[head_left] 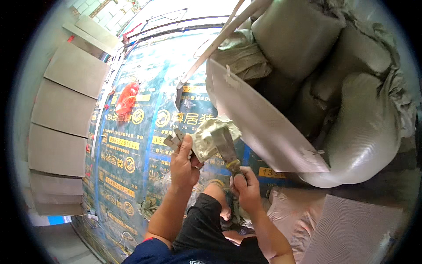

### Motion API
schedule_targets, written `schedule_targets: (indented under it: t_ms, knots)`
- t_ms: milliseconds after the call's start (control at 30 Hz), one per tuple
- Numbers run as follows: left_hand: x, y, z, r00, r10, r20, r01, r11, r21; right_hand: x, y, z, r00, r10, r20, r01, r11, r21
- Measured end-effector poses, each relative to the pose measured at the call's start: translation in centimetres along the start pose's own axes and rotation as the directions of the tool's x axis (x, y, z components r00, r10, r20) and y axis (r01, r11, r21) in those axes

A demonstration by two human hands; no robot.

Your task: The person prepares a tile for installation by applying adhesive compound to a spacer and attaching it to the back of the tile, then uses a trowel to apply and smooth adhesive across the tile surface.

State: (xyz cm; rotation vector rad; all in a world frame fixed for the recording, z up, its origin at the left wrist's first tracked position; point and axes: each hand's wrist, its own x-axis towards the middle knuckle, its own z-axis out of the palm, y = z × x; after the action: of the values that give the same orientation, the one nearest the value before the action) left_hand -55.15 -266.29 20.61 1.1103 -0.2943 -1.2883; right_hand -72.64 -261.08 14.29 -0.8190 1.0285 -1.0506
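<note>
Ahead of my legs, my left hand (184, 165) is closed around what looks like a notched trowel (174, 140), its grey square teeth sticking out past my thumb. A thick lump of pale grey paste (204, 141) covers much of it and hides its shape. My right hand (246, 187) grips the handle of a putty knife (225, 143). The knife's broad, smeared blade points away from me and lies against the paste, just right of my left hand.
Several full sacks (299, 39) are piled at right behind a leaning tile (259, 119). Another tile (351, 229) with a ridged surface lies lower right. Large panels (66, 105) line the left side. A red plastic bag (127, 97) rests on the printed floor sheet (145, 180). A long pole (211, 48) slants ahead.
</note>
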Motion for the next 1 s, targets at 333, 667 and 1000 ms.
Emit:
schedule_targets:
  t_ms: [333,667,1000]
  knots:
    - [-4.1,17.4,4.2,0.993,-0.004,-0.120,-0.018,0.983,-0.182,-5.9,-18.3,8.7,0.991,0.128,-0.025,-0.130,0.944,-0.305]
    - [-12.1,43.7,-2.7,0.914,0.391,-0.108,-0.405,0.870,-0.280,-5.2,-36.2,25.3,0.759,-0.553,0.343,0.646,0.577,-0.500]
    - [-14.4,49.6,-7.9,0.827,0.549,-0.124,-0.557,0.829,-0.041,-0.7,-38.9,34.3,0.534,-0.590,0.606,0.834,0.487,-0.260]
